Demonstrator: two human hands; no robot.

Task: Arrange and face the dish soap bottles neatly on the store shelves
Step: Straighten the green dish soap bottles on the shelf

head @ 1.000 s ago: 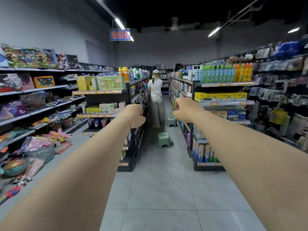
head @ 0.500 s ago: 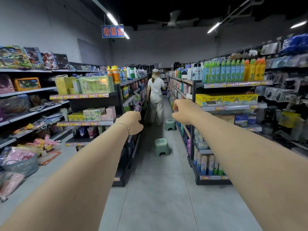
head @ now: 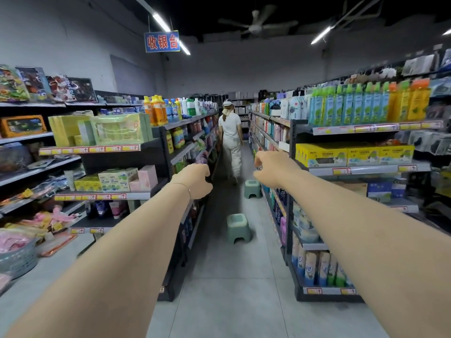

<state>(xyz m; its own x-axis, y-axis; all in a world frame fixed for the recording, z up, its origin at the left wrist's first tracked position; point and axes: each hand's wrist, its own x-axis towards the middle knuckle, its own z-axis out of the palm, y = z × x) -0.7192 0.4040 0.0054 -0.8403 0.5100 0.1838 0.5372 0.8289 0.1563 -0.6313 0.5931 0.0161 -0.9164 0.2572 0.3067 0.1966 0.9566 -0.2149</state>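
One wide-angle head camera looked forward and slightly down along the aisle (head: 234,276) from standing height. Shelves (head: 366,129) flanked both edges. The forearms entered from the bottom corners, with the left hand (head: 195,180) and right hand (head: 271,168) outstretched near mid-frame.

Light came from bare tube lights (head: 161,21) across the upper middle of the frame, blooming white against a nearly black ceiling (head: 219,11). The wall (head: 73,45) at upper left took an even, cool wash. The floor tiles (head: 231,276) carried a dull sheen, with soft shadows beside the stools (head: 238,228). The lower shelves (head: 117,222) at centre left sat in gloom. The wide lens bowed the shelving outward at both sides and swelled my forearms (head: 122,264) in the bottom corners. My left hand (head: 195,180) and right hand (head: 271,168) looked slightly soft, and the goods (head: 17,237) at the far left edge were smeared.
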